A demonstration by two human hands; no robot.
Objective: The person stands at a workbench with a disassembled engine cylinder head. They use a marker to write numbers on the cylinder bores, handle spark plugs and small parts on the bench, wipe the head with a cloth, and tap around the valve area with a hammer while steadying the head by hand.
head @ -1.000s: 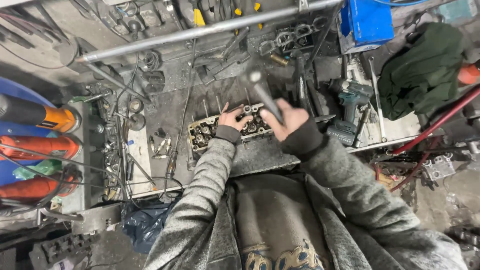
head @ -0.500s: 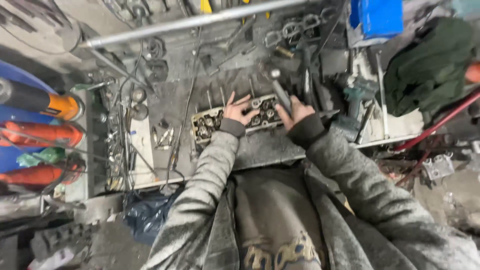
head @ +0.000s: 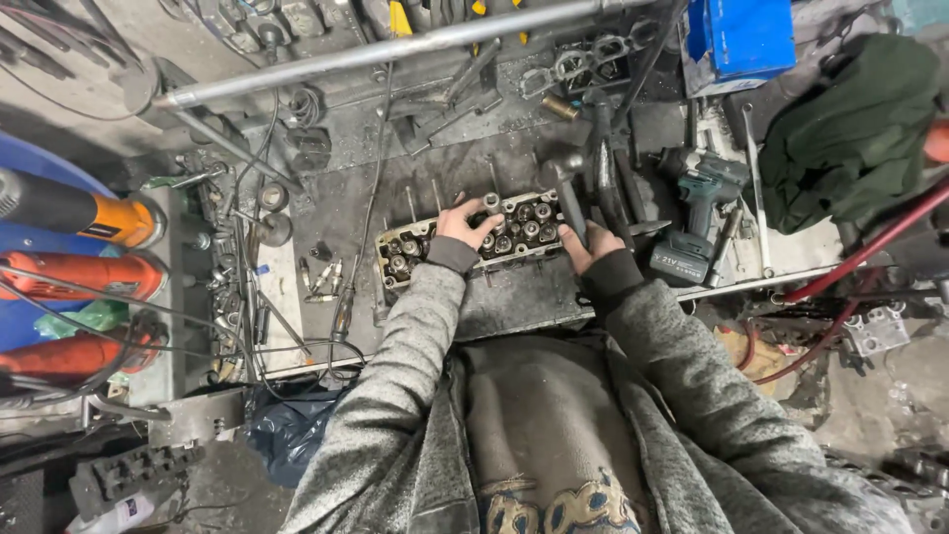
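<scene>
A grimy metal cylinder head (head: 514,232) with several valve springs lies on the dark workbench (head: 514,302) in front of me. My left hand (head: 465,225) rests on its top left part, fingers spread over the springs. My right hand (head: 585,242) grips the handle of a hammer (head: 565,188), whose head stands just above the right end of the cylinder head. Both arms wear grey knitted sleeves.
A teal cordless drill (head: 697,213) lies right of the hammer. A long steel pipe (head: 395,47) crosses the back of the bench. Orange power tools (head: 84,213) sit at far left, a blue box (head: 741,38) and a green cloth (head: 855,129) at right. Loose bolts and wires (head: 316,277) litter the left side.
The hammer in my right hand has come down from a raised, tilted position to just above the cylinder head's right end. My left hand stays on the head.
</scene>
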